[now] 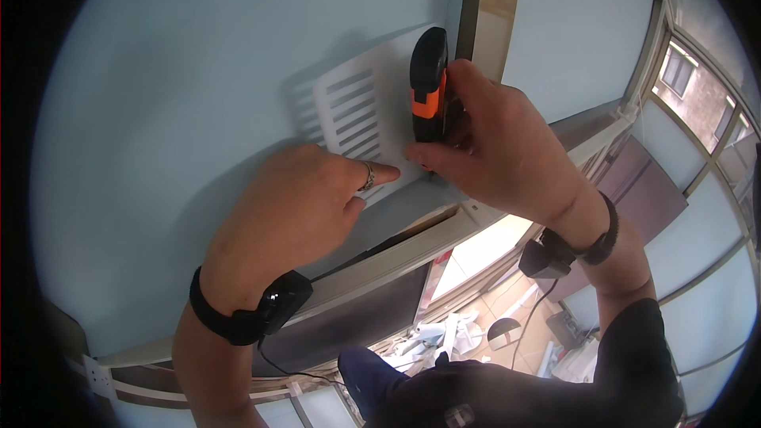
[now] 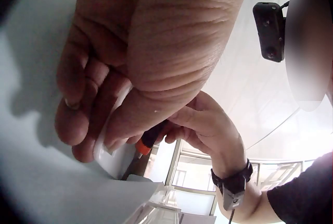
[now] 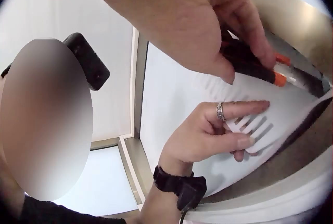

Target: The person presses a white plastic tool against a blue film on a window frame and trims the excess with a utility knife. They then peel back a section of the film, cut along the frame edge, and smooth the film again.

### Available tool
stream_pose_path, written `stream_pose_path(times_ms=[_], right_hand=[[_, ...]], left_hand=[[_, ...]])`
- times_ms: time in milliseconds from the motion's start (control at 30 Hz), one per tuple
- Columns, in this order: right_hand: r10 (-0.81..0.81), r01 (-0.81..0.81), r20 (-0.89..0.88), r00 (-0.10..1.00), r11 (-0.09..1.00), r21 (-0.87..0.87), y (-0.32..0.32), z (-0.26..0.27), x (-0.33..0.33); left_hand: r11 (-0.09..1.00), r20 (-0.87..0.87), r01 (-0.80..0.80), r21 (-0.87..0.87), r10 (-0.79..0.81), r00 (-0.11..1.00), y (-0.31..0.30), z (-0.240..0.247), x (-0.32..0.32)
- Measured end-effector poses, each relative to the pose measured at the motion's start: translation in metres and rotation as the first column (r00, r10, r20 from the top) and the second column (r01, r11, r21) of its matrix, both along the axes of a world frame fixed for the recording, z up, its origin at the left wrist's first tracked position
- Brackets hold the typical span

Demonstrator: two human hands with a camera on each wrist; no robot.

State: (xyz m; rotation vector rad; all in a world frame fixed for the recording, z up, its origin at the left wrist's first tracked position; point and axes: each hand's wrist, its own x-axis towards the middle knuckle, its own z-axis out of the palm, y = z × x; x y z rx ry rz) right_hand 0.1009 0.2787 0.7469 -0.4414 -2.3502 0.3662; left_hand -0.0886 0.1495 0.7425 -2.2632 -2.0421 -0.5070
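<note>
A white slotted plastic panel [image 1: 394,87] stands against the pale blue wall, near its right-hand corner. My left hand [image 1: 289,202] holds its lower edge, with the ringed index finger stretched across the face and the thumb below. In the left wrist view, other fingertips [image 2: 73,129] lie on the wall side of the white panel. A black-and-orange screwdriver [image 1: 429,83] is gripped in my right hand [image 1: 507,139], thumb and fingers around its body. Its thin tip points down toward the panel's lower right corner.
Below the panel runs a pale frame ledge [image 1: 396,260] with a dark gap along it. A brass-coloured frame strip [image 1: 498,0] rises at the right of the corner. White pieces [image 1: 452,333] lie heaped on the tiled floor [image 1: 495,305] beneath. Windows [image 1: 686,83] are at far right.
</note>
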Motion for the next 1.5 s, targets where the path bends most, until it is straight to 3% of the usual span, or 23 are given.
stream_pose_path(times_ms=[233,367,433,600,733,933,1067,1133,1333,1367,1433,1500], right_hand=[[0.104,-0.097,-0.072,0.992,0.991,0.097,0.014,-0.005,-0.003],[0.056,-0.053,-0.019,0.998,0.993,0.108,0.014,0.0,0.002],[0.028,-0.013,-0.079,0.996,0.982,0.188,0.012,0.005,0.003],[0.031,-0.011,-0.102,0.994,0.982,0.189,0.014,0.021,0.007],[0.054,-0.018,-0.134,0.99,0.966,0.257,0.014,0.029,0.009],[0.094,-0.062,-0.192,0.977,0.984,0.168,0.011,0.038,0.012],[0.131,-0.078,-0.237,0.963,0.972,0.22,0.009,0.053,0.017],[0.214,-0.22,-0.105,0.971,0.974,-0.054,-0.006,0.081,0.028],[0.263,-0.268,-0.049,0.964,0.949,-0.168,-0.019,0.102,0.03],[0.261,-0.267,-0.054,0.964,0.951,-0.159,-0.013,0.094,0.025],[0.137,-0.112,-0.17,0.976,0.982,0.15,0.004,0.07,0.009],[0.092,-0.081,-0.139,0.986,0.993,0.085,-0.005,0.071,0.012]], left_hand=[[0.998,-0.015,-0.041,-0.055,0.04,0.999,-0.001,0.005,0.004],[1.0,-0.025,-0.015,-0.011,0.014,1.0,0.0,0.001,0.003],[1.0,-0.025,-0.013,-0.007,0.013,1.0,0.001,0.0,0.003],[1.0,-0.013,0.014,0.017,-0.014,1.0,0.004,-0.003,0.002],[0.997,-0.045,-0.039,-0.061,0.036,0.998,0.002,0.002,0.002],[0.997,-0.049,-0.029,-0.071,0.026,0.998,0.003,-0.001,0.0],[0.999,-0.051,-0.008,-0.042,0.006,0.999,0.003,-0.002,-0.002],[0.998,-0.036,-0.027,-0.065,0.025,0.999,0.002,0.001,0.0],[0.997,-0.037,-0.042,-0.067,0.04,0.999,-0.003,0.002,0.001],[0.991,-0.03,-0.078,-0.106,0.075,0.997,-0.004,0.005,0.004],[0.994,-0.013,-0.066,-0.088,0.065,0.998,-0.005,0.001,0.003],[0.996,0.006,-0.055,-0.074,0.055,0.998,-0.003,0.0,0.001]])
